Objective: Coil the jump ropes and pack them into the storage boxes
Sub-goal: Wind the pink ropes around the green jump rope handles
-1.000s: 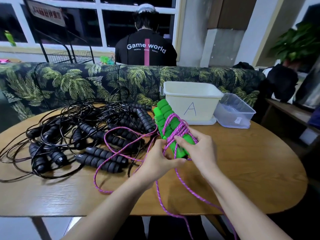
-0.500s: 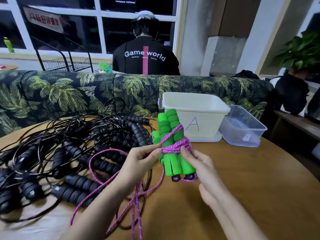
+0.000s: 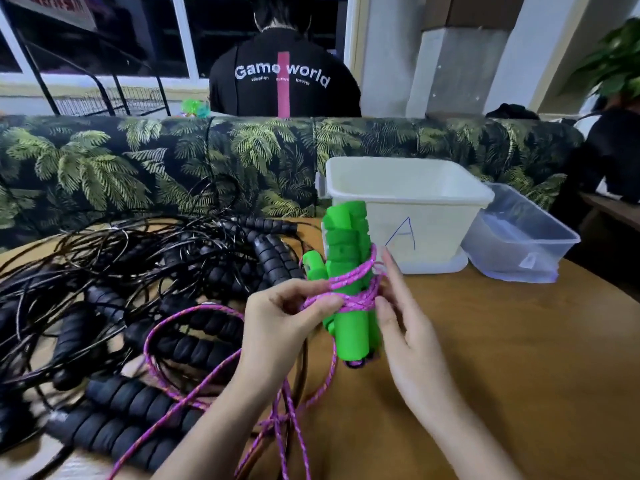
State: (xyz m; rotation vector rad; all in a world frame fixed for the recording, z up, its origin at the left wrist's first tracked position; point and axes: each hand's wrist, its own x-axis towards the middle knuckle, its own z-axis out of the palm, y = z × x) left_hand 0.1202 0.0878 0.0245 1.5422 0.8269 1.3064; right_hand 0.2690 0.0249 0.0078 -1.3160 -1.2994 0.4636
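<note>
Bare left hand (image 3: 277, 327), bare right hand (image 3: 412, 348), bare forearms (image 3: 460, 434)

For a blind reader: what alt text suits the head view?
The left hand pinches a pink rope wound around upright green handles that the right hand holds above a table. Black jump ropes lie tangled at left; a cream box marked A and a clear box stand behind.

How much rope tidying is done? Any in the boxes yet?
Just begun. A few turns of pink rope are wound round the green handles, held by the right hand while the left hand pinches the rope; the rest trails loose. The black ropes lie tangled, and no rope shows in box A or the clear box.
</note>
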